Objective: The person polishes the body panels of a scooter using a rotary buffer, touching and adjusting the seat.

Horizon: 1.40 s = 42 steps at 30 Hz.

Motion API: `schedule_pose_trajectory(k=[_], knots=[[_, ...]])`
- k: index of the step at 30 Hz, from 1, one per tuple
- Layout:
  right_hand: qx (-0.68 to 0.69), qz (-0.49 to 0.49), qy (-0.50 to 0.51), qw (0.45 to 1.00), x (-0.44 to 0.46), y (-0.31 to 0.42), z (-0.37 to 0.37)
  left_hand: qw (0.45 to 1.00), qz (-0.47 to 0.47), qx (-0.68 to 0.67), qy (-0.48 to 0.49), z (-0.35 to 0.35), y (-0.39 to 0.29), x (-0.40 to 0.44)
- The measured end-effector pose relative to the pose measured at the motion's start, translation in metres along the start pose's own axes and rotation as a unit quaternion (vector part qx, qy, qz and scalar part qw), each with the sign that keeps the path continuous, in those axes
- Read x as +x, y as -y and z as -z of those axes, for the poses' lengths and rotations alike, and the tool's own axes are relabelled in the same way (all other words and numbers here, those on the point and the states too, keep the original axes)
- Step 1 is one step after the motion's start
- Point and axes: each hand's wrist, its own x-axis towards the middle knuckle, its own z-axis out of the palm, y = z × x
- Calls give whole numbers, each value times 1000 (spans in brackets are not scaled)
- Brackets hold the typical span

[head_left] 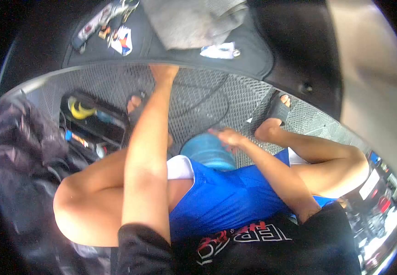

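My left hand (164, 71) is stretched forward to the rim of a dark padded surface (171, 57). Its fingers are hidden under that rim, so I cannot see what they touch. My right hand (229, 137) is between my knees, beside the upper edge of a round blue tub-like object (207, 150). Its fingers are blurred, and whether they touch the blue object is unclear. On the dark surface lie a grey cloth (194, 25), a white packet (219, 50), a white piece with blue and red marks (122, 41) and a long metallic tool-like object (98, 22).
A black open tray (93, 121) at my left holds a curved yellow object (80, 109). Crumpled black plastic (24, 137) lies at far left. The floor is patterned grey matting (198, 98), with a dark cable across it. Assorted small items (384, 201) sit at far right.
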Motion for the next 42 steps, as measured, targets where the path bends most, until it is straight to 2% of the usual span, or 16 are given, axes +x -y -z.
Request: schedule_pose_trajectory(k=[1,4,6,10,14,18,22,25,27,30,33,34,36,39,40,42], knots=[[55,39,-25,997,-19,-14,0,990,114,-64,55,3,-63,-23],[173,267,-97,943,39,22,18,990,33,-54,124,-9,-53,52],[42,305,-192,932,11,-13,-12,995,20,-98,2,-47,-25,0],[-182,236,-268,916,-75,-48,-29,972,32,-219,75,38,-86,-1],[-286,215,-317,879,-107,-73,-21,992,-39,-108,-52,70,-112,-54],[-190,298,-305,885,-105,-79,11,987,-148,4,62,110,-116,-104],[-179,146,-519,823,-12,-95,16,935,-320,-21,150,138,-129,-110],[-169,170,-630,739,-16,-91,-11,915,-246,12,319,204,-215,-109],[-74,230,-677,695,-38,-91,-30,925,-252,-50,279,214,-251,-112],[121,447,-663,589,-72,-65,-27,924,-254,-56,280,261,-315,-111],[322,508,-589,540,-101,-51,-42,912,-329,-61,238,318,-355,-113],[330,547,-605,476,-118,-50,-48,901,-365,-57,229,343,-366,-113],[333,613,-525,487,-176,-71,-67,861,-412,-191,231,376,-376,-107],[288,736,-395,468,-251,-98,-70,672,-427,-498,344,373,-372,-80],[140,802,-399,421,-304,-100,-55,664,-488,-457,335,372,-378,-78],[107,859,-356,353,-353,-99,-51,657,-528,-387,374,362,-387,-89]])
